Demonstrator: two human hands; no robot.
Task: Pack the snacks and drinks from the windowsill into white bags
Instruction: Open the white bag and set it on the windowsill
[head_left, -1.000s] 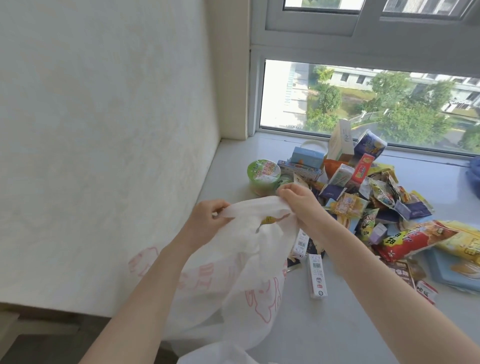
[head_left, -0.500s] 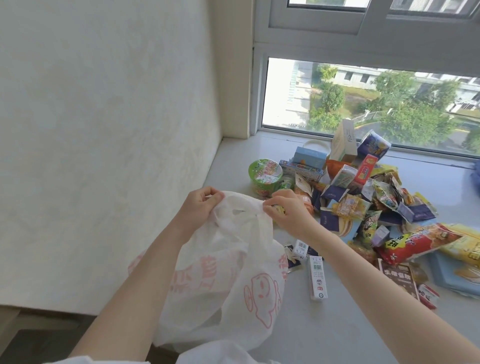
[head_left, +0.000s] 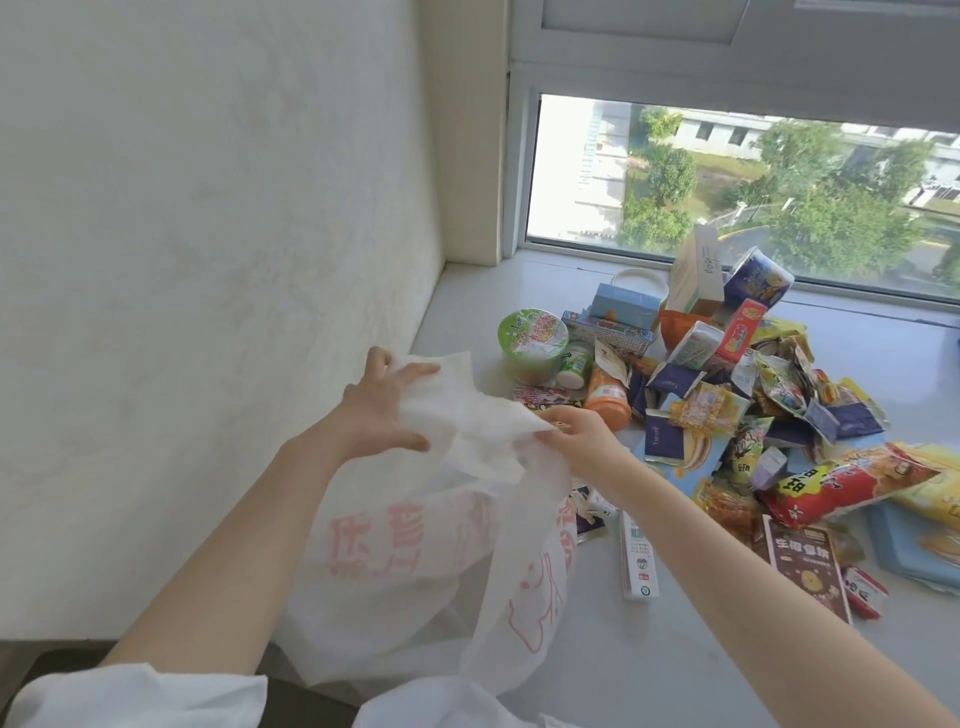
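Up at the mouth of the white bag (head_left: 415, 571): left hand (head_left: 387, 410), fingers splayed, clasps one flap, right hand (head_left: 579, 441) pinches the other, snacks (head_left: 727, 405) heaped alongside on the windowsill (head_left: 675, 675).

Matt, thin white bag (head_left: 415, 571); glossy foil snack wrappers (head_left: 779, 395); smooth windowsill (head_left: 701, 649).

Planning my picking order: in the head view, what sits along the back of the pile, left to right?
green noodle cup → light blue box → upright pale carton → dark blue tub
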